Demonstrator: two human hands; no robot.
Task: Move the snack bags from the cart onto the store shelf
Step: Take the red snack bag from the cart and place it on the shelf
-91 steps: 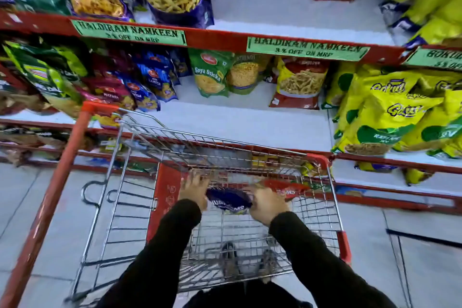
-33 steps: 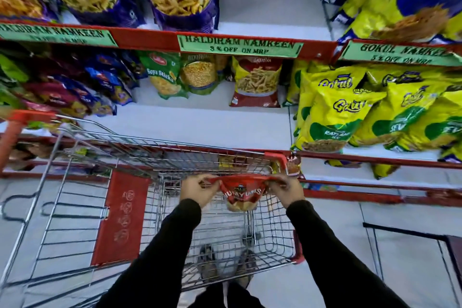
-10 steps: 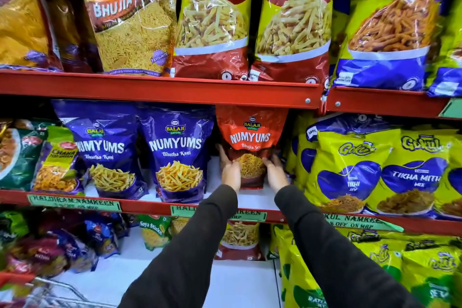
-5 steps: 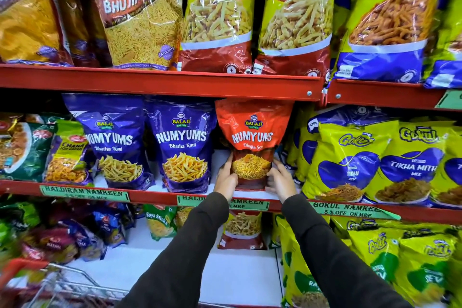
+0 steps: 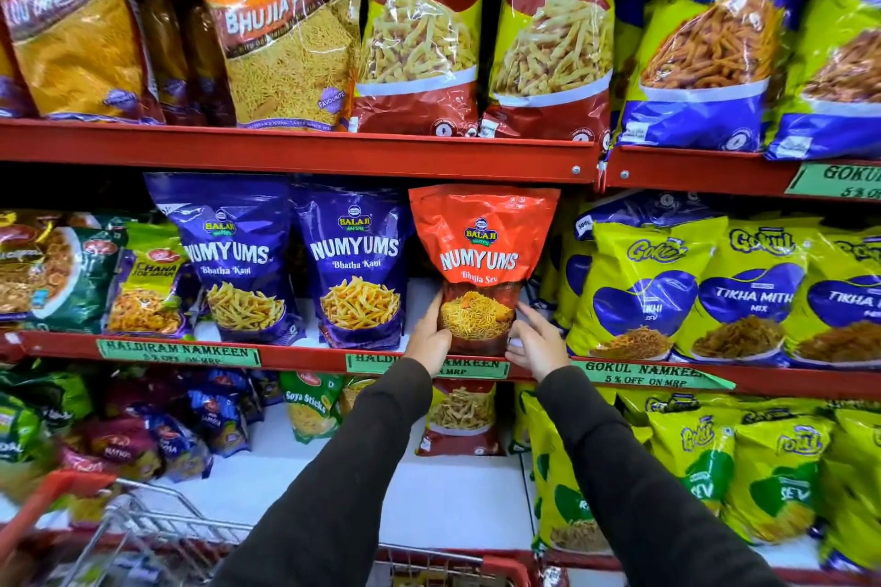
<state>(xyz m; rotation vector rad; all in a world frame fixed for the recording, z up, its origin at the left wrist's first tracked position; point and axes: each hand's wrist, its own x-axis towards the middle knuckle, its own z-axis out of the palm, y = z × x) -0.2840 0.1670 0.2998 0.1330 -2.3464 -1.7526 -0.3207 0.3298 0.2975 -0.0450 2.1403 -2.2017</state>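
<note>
Snack bag (image 5: 481, 248) upright; left hand (image 5: 429, 341) grips, right hand (image 5: 536, 346) beside.

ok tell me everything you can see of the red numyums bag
The red Numyums Bhujia Sev bag is a glossy plastic pouch, Balaji logo on top, a picture of yellow sev on its lower part. It stands upright at the front of the middle shelf, between a purple Numyums Bhatha Kani bag and a yellow Gokul bag. The left hand grips its lower left side; the right hand, fingers straight, is at its lower right edge.
</note>
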